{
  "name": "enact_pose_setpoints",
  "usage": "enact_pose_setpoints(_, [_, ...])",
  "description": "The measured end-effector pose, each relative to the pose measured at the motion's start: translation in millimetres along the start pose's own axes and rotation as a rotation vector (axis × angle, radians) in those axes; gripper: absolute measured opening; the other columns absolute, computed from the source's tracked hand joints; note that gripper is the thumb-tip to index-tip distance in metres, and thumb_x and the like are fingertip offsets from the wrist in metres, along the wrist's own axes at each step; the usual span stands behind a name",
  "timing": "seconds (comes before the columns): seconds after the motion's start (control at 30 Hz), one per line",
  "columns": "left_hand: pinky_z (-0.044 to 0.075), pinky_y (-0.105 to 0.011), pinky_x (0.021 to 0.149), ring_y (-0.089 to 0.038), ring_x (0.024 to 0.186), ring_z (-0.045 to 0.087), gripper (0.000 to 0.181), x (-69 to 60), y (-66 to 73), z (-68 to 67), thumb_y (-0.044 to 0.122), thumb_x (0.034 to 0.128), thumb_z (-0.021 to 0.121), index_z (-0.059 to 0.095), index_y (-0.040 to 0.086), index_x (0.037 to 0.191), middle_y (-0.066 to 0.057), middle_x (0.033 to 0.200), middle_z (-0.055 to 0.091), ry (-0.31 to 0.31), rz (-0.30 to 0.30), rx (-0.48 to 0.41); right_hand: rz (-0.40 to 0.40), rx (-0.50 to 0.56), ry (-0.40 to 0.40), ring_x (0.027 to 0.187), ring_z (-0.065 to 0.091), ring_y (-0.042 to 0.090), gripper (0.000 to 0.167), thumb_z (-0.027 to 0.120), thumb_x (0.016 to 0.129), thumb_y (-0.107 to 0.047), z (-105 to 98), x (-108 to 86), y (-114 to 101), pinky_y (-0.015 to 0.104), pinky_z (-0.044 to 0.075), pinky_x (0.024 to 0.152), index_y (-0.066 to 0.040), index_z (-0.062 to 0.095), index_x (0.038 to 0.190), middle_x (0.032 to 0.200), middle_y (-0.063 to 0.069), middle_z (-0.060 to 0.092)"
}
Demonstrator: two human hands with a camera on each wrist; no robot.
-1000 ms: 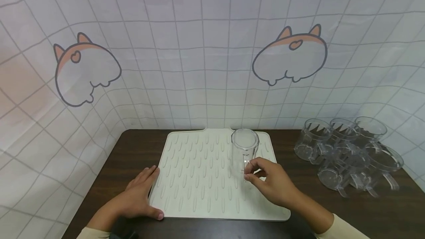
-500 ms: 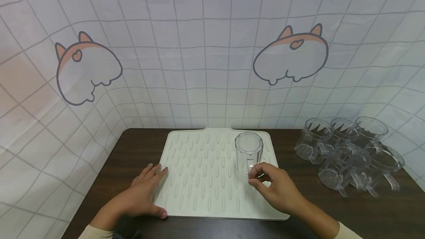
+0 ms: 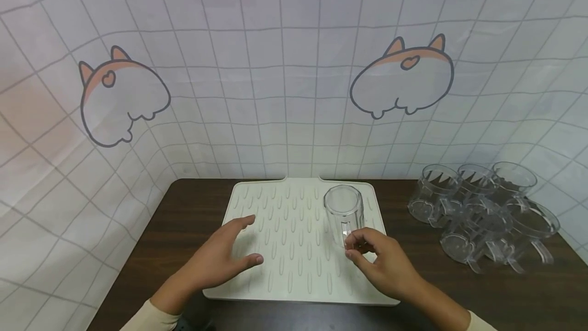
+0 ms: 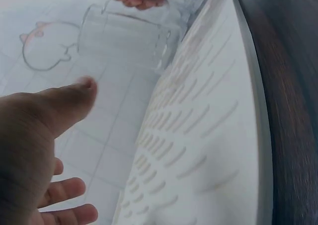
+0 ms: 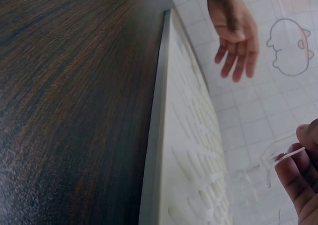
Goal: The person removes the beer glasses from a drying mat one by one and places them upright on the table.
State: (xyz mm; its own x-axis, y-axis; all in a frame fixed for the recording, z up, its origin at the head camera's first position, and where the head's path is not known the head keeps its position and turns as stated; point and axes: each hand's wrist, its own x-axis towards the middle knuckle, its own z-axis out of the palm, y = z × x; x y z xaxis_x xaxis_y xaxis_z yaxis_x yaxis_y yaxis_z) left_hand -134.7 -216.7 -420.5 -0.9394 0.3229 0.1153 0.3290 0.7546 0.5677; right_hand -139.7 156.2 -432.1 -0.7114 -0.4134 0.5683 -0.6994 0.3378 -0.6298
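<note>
A clear mug [image 3: 343, 213] is over the right part of a white ribbed drying mat [image 3: 289, 249]. My right hand [image 3: 386, 259] pinches its handle between thumb and fingers. In the left wrist view the mug [image 4: 126, 38] appears close to the mat's surface; whether its base touches I cannot tell. Above the mat's left part, my left hand [image 3: 220, 257] is raised with thumb and fingers spread apart, holding nothing. The right wrist view shows that left hand [image 5: 233, 34] with its fingers extended, and the right fingers [image 5: 293, 178] on the thin clear handle.
Several clear mugs [image 3: 478, 213] stand crowded together on the dark wooden table [image 3: 170, 218] to the right of the mat. Behind the table hangs a white gridded curtain [image 3: 257, 91] with cartoon animal prints, which also wraps round the sides.
My left hand has lifted off the mat's left edge and moved right over the mat. The right hand, with the mug, has shifted slightly right and nearer to me.
</note>
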Motion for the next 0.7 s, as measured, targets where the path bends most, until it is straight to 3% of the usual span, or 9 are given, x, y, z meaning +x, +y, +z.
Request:
enact_pose_setpoints(0.23, [0.045,-0.051,0.105,-0.024,0.132,0.054,0.078,11.0,18.1,8.1,0.047,0.0896,0.078,0.046,0.014,0.152,-0.002,0.146,0.053,0.042,0.028,-0.045,-0.043,-0.042,0.012,0.081,0.063,0.006,0.034,0.078,0.084,0.008,-0.6,-1.2,0.5,0.024,0.054,0.071,-0.015,0.065,0.106,0.095,-0.008,0.067])
enact_pose_setpoints(0.4, [0.045,-0.049,0.105,-0.021,0.131,0.054,0.075,16.6,27.0,13.2,0.042,0.0892,0.08,0.047,0.014,0.151,0.001,0.147,0.053,0.033,0.048,-0.065,-0.058,-0.042,0.014,0.08,0.06,0.006,0.025,0.076,0.089,0.002,-1.8,-1.7,2.1,0.023,0.052,0.069,-0.013,0.066,0.107,0.094,-0.004,0.065])
enact_pose_setpoints(0.57, [0.045,-0.048,0.105,-0.02,0.13,0.055,0.076,21.9,35.0,17.5,0.045,0.0892,0.079,0.047,0.015,0.151,0.001,0.147,0.052,0.022,0.077,-0.078,-0.073,-0.054,0.018,0.081,0.058,0.006,0.016,0.073,0.095,-0.006,-2.8,-2.2,2.6,0.021,0.05,0.07,-0.01,0.068,0.11,0.094,-0.002,0.064])
enact_pose_setpoints(0.7, [0.046,-0.047,0.104,-0.02,0.129,0.055,0.076,26.2,41.2,20.6,0.048,0.0894,0.078,0.047,0.015,0.15,0.001,0.147,0.053,0.016,0.088,-0.08,-0.083,-0.065,0.023,0.082,0.057,0.005,0.023,0.073,0.092,0.0,-2.5,-1.6,1.8,0.02,0.048,0.07,-0.011,0.07,0.112,0.095,-0.003,0.064])
